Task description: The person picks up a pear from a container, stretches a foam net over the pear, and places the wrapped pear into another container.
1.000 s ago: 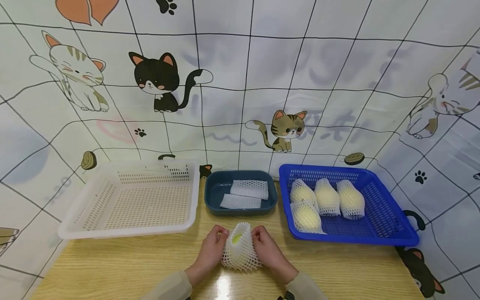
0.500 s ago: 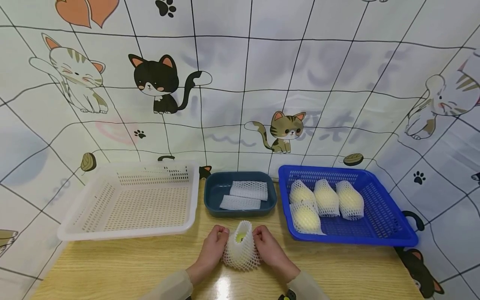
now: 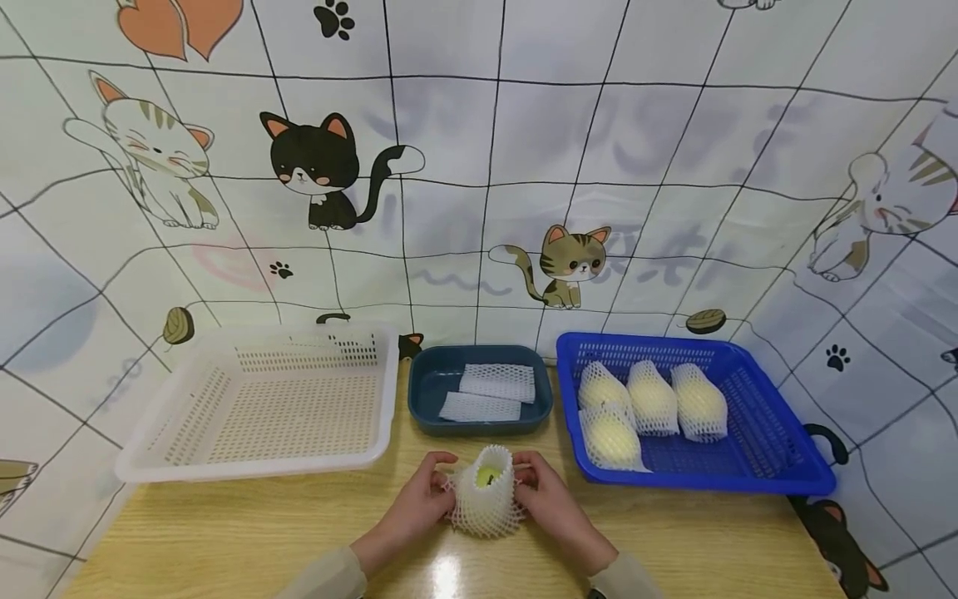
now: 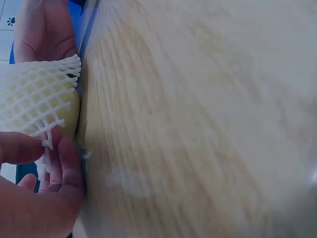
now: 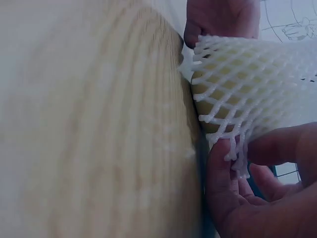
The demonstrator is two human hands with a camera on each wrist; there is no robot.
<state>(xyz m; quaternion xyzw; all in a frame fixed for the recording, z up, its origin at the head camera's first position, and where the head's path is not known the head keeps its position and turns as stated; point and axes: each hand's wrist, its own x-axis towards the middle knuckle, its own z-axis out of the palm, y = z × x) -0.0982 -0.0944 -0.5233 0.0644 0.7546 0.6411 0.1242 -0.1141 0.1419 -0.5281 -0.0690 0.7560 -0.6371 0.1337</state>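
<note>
A pale yellow-green fruit point(image 3: 488, 476) stands on the table inside a white foam net sleeve point(image 3: 485, 509). Its top and dark stem show through the sleeve's upper opening. On the left side, my left hand point(image 3: 419, 499) pinches the sleeve's loose lower edge between thumb and fingers. My right hand point(image 3: 552, 502) pinches that edge on the opposite side. In the left wrist view, a strip of bare fruit point(image 4: 73, 116) shows below the netting, close to the table. Strands of the foam net point(image 5: 237, 148) stick out between the right fingers in the right wrist view.
A teal tray point(image 3: 481, 428) with two flat foam nets point(image 3: 497, 383) stands behind the hands. To the right, a blue basket point(image 3: 778, 441) holds several netted fruits point(image 3: 653, 401). A white basket point(image 3: 299, 416) stands at left. A cat-patterned wall covering point(image 3: 449, 208) rises behind.
Both hands have shifted their grip on the sleeve, with fingers now more spread and lower at its sides. The sleeve's top opening looks wider and shows more of the fruit's stem end.
</note>
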